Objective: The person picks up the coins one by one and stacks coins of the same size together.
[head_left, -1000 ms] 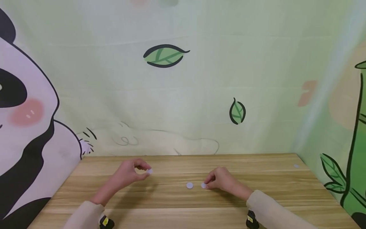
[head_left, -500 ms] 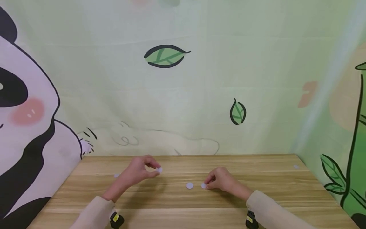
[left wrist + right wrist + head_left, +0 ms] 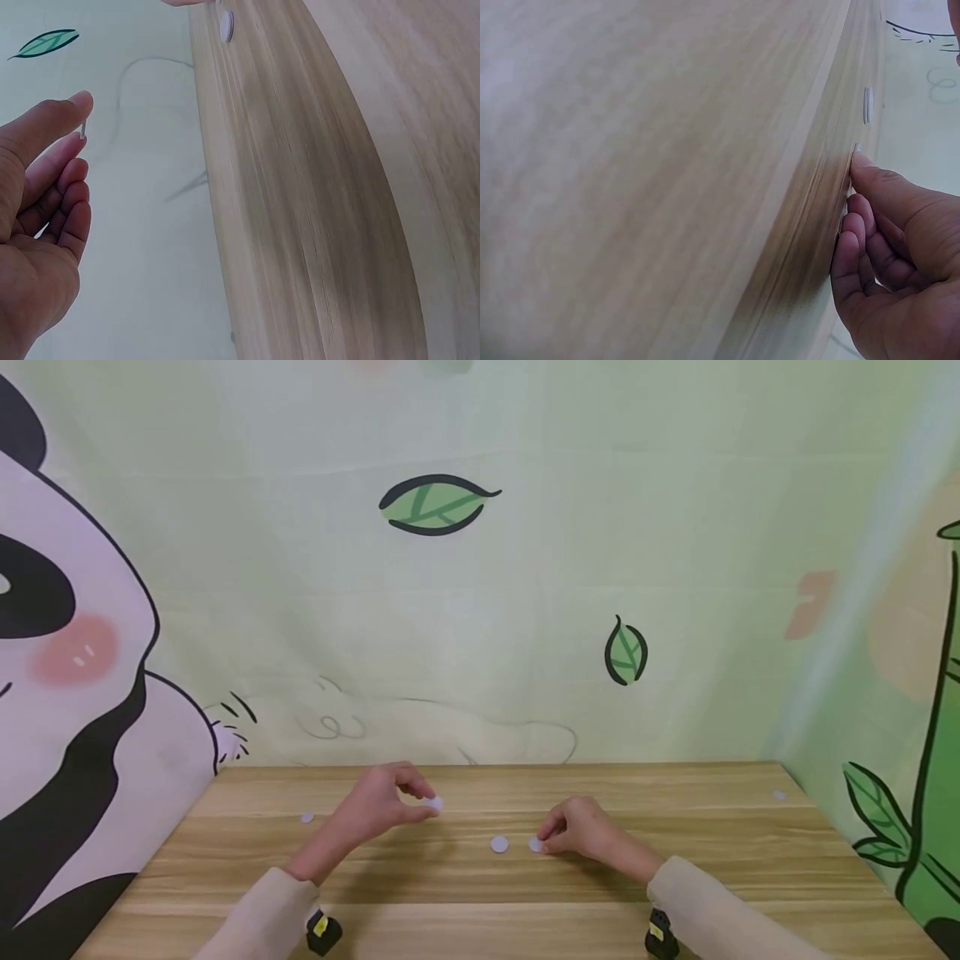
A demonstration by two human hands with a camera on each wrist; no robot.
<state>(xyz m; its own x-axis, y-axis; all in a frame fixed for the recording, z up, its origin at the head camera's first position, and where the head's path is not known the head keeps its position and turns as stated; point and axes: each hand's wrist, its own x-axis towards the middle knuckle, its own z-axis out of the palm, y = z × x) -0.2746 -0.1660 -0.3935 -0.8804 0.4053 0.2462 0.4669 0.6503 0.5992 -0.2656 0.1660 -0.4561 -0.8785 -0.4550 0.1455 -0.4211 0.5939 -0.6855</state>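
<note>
Thumb and forefinger of my left hand (image 3: 378, 802) pinch a small white disc (image 3: 435, 804) above the table; in the left wrist view that disc (image 3: 83, 129) shows edge-on. Low at the table's middle, my right hand (image 3: 585, 829) pinches a second white disc (image 3: 535, 844) at the wooden surface, mostly covered by its fingertips in the right wrist view. Just left of it, apart, another white disc (image 3: 499, 844) lies flat; from the right wrist its edge (image 3: 868, 105) looks layered, though I cannot tell whether it is a stack.
One white disc (image 3: 307, 818) lies on the left of the wooden table (image 3: 450, 927), beyond my left forearm. Another disc (image 3: 780, 795) lies near the far right corner. Behind the table hangs a printed cloth (image 3: 480, 610) with a panda and leaves.
My left hand has moved right with its disc, toward the disc in the middle. The disc at the left, hidden earlier by that arm, now shows. My right hand has stayed in place.
</note>
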